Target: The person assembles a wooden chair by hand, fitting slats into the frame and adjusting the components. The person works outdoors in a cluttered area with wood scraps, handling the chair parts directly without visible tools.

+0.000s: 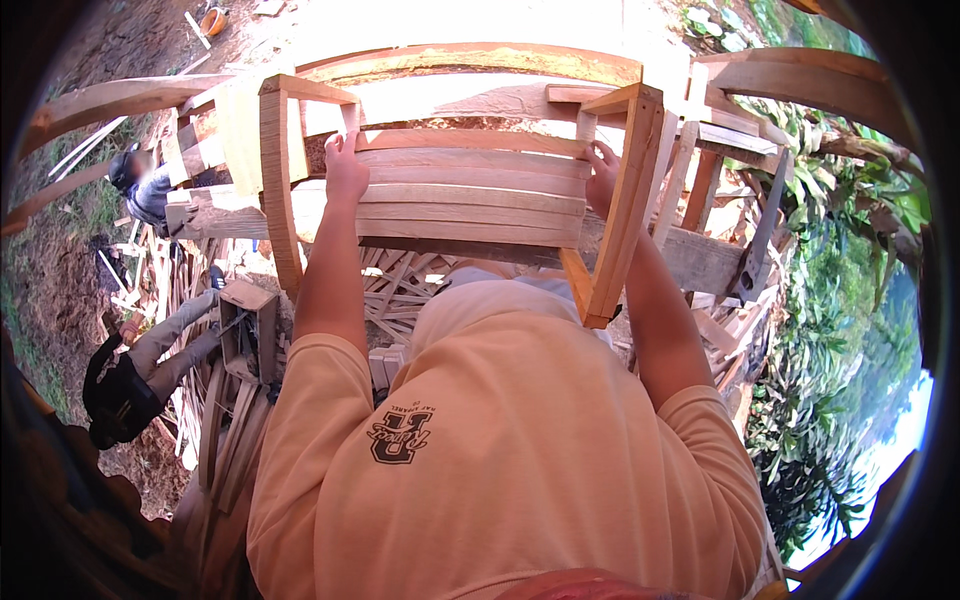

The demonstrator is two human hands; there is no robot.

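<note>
A slatted wooden frame [470,205] of pale, freshly cut strips lies before me, with an upright end piece on each side. The left end piece [278,190] and the right end piece [625,205] stand outside my hands. My left hand [346,172] is closed around the frame's inner left edge, by the ends of the slats. At the slats' other end, my right hand [602,180] grips the inside of the right end piece; some of its fingers are hidden behind the wood.
Under the frame runs a weathered bench plank [690,262]. A handsaw [762,235] hangs at its right end. Loose wood strips [400,290] litter the ground. Two people [150,190] are at the left, near a wooden box [248,325]. Green plants [830,400] grow at right.
</note>
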